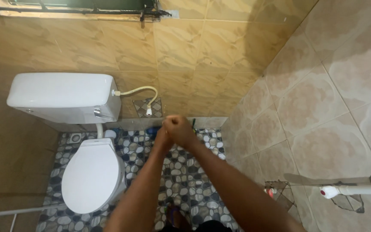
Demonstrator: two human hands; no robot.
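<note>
Head view, right hand fisted over left hand — grip contents hidden, above pebble floor, beside toilet

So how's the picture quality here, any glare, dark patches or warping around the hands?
Head view: the straight tile lines bow like a wide-angle lens; soft glare sits on the white ceramic toilet tank; a broad shadow darkens the glossy beige wall tiles in the upper corner; the clasped right hand and left hand look sharp enough.
</note>
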